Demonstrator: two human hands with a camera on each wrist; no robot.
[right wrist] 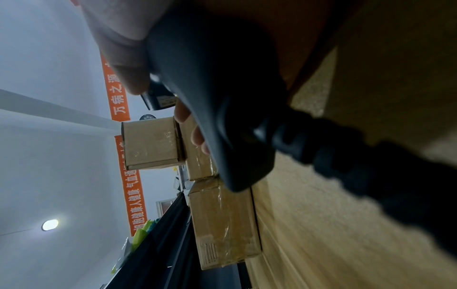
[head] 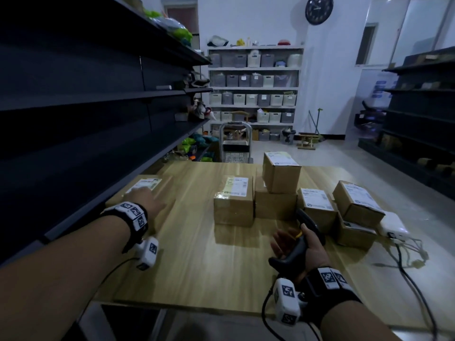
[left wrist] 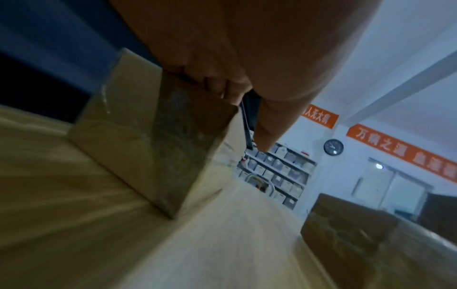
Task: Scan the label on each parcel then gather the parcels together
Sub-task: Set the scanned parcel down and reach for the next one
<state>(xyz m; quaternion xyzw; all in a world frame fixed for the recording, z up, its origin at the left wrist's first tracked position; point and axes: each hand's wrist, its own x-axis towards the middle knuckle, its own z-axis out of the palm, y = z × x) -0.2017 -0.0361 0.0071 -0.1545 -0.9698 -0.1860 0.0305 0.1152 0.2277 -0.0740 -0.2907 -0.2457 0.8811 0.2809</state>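
Several brown cardboard parcels with white labels stand on the wooden table (head: 192,262). One parcel (head: 161,190) (left wrist: 148,136) sits apart at the far left by the shelf. My left hand (head: 141,194) (left wrist: 222,86) lies over its top, fingers across the label and the thumb (left wrist: 265,133) down its right side, gripping it. My right hand (head: 293,238) holds a black barcode scanner (head: 299,247) (right wrist: 222,97) by the handle, low over the table in front of the cluster. The cluster includes a middle parcel (head: 234,207) (right wrist: 222,224) and a stacked one (head: 280,177) (right wrist: 150,142).
Dark shelving (head: 86,114) runs along the table's left edge. More parcels (head: 317,210), (head: 357,204) stand at the right, beside a white box (head: 394,227) with cables (head: 408,274) trailing off the table. The scanner's cable (right wrist: 371,176) runs back past my wrist. A trolley (head: 235,146) stands behind the table.
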